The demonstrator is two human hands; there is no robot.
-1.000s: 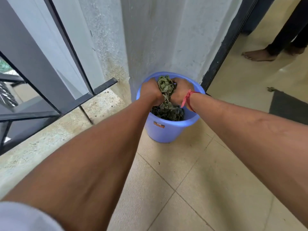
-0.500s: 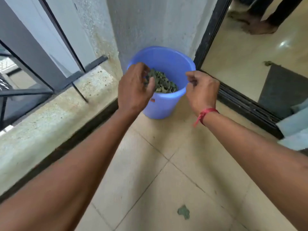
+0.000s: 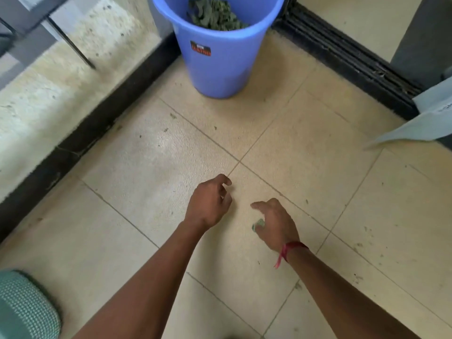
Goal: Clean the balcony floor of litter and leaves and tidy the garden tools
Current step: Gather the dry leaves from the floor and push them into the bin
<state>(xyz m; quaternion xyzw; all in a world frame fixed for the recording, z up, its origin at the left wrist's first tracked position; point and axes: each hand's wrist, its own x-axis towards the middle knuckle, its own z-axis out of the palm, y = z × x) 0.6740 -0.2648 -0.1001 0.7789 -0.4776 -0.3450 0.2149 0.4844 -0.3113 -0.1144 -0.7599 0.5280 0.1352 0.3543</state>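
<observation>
A blue plastic bucket (image 3: 220,57) stands on the tiled floor at the top, against the corner, with dry green leaves (image 3: 215,15) piled inside. My left hand (image 3: 210,204) hovers low over the tiles in the middle, fingers loosely curled and holding nothing. Just to its right, my right hand (image 3: 276,223), with a red thread at the wrist, reaches down with fingers apart over a single small green leaf (image 3: 259,223) lying on the floor. The hand partly hides that leaf. Small leaf crumbs are scattered on the tiles around.
A raised concrete ledge (image 3: 49,99) with a dark base strip runs along the left under a metal railing. A black sliding-door track (image 3: 342,57) crosses the top right. A pale grey sheet (image 3: 425,123) lies at the right edge. A green woven object (image 3: 22,311) sits bottom left.
Both hands dropped their bundle of leaves into the bucket, then drew back and down toward the floor. My view tilted down, and the right hand came over the single leaf.
</observation>
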